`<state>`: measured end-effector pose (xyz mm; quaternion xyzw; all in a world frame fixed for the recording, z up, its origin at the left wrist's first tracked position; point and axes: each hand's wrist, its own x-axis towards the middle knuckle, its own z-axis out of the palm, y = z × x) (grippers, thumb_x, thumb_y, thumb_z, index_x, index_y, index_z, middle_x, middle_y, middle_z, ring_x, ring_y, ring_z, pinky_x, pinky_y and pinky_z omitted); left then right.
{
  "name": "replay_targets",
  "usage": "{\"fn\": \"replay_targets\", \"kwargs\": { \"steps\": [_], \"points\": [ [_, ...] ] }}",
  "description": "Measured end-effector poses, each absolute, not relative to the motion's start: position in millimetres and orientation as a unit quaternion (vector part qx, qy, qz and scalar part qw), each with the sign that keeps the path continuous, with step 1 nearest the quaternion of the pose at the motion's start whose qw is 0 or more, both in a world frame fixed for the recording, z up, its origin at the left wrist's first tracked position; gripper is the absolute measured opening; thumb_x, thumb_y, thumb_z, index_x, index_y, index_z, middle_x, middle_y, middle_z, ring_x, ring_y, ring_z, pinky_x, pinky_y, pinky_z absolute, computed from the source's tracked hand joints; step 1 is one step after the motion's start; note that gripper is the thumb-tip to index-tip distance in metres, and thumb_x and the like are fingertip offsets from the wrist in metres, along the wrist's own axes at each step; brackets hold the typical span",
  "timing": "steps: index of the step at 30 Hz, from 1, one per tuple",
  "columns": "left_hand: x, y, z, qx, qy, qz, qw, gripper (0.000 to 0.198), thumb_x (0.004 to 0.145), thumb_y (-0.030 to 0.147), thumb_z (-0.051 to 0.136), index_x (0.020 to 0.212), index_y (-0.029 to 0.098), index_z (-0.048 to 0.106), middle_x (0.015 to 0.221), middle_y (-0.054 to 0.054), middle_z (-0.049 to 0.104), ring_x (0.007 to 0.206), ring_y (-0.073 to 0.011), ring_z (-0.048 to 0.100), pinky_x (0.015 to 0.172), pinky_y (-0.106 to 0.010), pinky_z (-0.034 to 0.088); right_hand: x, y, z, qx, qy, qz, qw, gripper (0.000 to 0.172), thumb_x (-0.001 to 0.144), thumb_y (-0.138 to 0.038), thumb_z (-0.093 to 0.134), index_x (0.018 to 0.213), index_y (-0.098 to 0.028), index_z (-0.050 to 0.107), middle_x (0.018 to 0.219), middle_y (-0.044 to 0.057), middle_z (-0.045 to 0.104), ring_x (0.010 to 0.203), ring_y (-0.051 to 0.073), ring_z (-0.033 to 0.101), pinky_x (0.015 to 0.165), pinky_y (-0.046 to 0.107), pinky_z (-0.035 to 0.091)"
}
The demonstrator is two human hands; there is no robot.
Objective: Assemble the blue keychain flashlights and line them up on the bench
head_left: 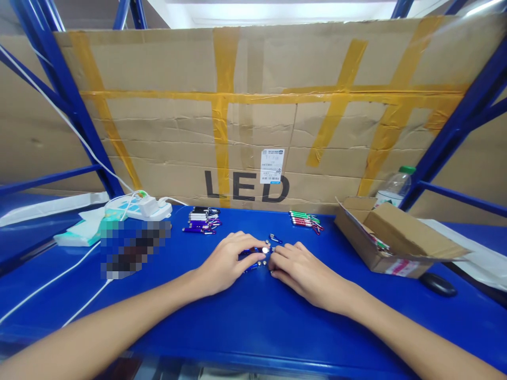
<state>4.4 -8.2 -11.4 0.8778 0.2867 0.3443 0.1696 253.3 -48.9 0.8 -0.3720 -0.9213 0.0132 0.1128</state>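
My left hand (229, 261) is closed around a small blue keychain flashlight (249, 252), thumb and fingers pinching it near a bright round end that points right. Close beside it, my right hand (301, 272) has its fingers curled and pressed together at the tips; what they hold is hidden. Small silver button cells (262, 263) lie on the blue table between the hands. Just beyond the right fingertips is a blue carabiner clip (275, 239). Another blue piece (250, 269) shows partly under my left hand.
Keychain flashlights in black, silver and purple (202, 220) lie at back left, green and red ones (304, 220) at back right. An open cardboard box (380, 258), black mouse (438, 284) and plastic bottle (396, 187) stand right. A power strip (158, 211) with white cables is left.
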Motion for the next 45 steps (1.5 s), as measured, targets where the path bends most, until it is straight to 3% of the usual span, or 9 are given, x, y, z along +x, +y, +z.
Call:
{"fn": "replay_targets", "kwargs": {
  "steps": [8,17,26,29,36,45],
  "points": [
    [5,-7,-10,0.864,0.314,0.353,0.174,0.017,0.107,0.032,0.066,0.118,0.023,0.075,0.114,-0.003,0.081,0.101,-0.0226,0.068,0.095,-0.037,0.045,257,-46,-1,-0.378,-0.919,0.010,0.112,0.010,0.113,-0.023,0.053,0.108,-0.023,0.061,0.112,0.007,0.070,0.099,0.026,0.063,0.086,0.039,0.042],
    [5,-9,-10,0.854,0.333,0.357,0.180,0.017,0.106,0.030,0.067,0.118,0.022,0.075,0.115,-0.003,0.081,0.104,-0.0228,0.068,0.096,-0.038,0.046,257,-40,2,-0.447,-0.889,-0.050,0.092,0.013,0.108,-0.015,0.054,0.096,-0.021,0.056,0.104,0.007,0.074,0.092,0.025,0.066,0.081,0.037,0.039],
    [5,-8,-9,0.852,0.333,0.364,0.172,0.016,0.106,0.030,0.067,0.117,0.022,0.075,0.115,-0.003,0.081,0.102,-0.0231,0.069,0.094,-0.038,0.047,261,-36,-6,-0.473,-0.879,-0.030,0.054,0.013,0.110,-0.019,0.054,0.098,-0.022,0.056,0.098,0.006,0.073,0.090,0.026,0.070,0.079,0.037,0.039],
    [5,-9,-10,0.852,0.327,0.368,0.176,0.016,0.106,0.031,0.067,0.117,0.023,0.075,0.115,-0.003,0.081,0.103,-0.0230,0.069,0.095,-0.038,0.047,260,-36,-4,-0.471,-0.878,-0.025,0.081,0.012,0.110,-0.017,0.052,0.100,-0.021,0.055,0.098,0.006,0.072,0.089,0.026,0.069,0.078,0.037,0.041],
    [5,-7,-10,0.855,0.323,0.375,0.157,0.016,0.107,0.031,0.066,0.117,0.023,0.075,0.113,-0.003,0.081,0.100,-0.0216,0.069,0.094,-0.037,0.048,264,-33,-8,-0.453,-0.859,-0.027,0.239,0.008,0.114,-0.022,0.046,0.112,-0.024,0.053,0.107,0.006,0.070,0.094,0.025,0.067,0.082,0.037,0.047],
    [5,-8,-11,0.840,0.333,0.387,0.183,0.019,0.107,0.032,0.065,0.119,0.023,0.076,0.111,-0.005,0.079,0.100,-0.0230,0.069,0.092,-0.037,0.051,264,-30,-11,-0.444,-0.866,-0.008,0.229,0.012,0.114,-0.018,0.041,0.109,-0.024,0.051,0.104,0.006,0.066,0.091,0.026,0.066,0.079,0.040,0.051]
  ]
}}
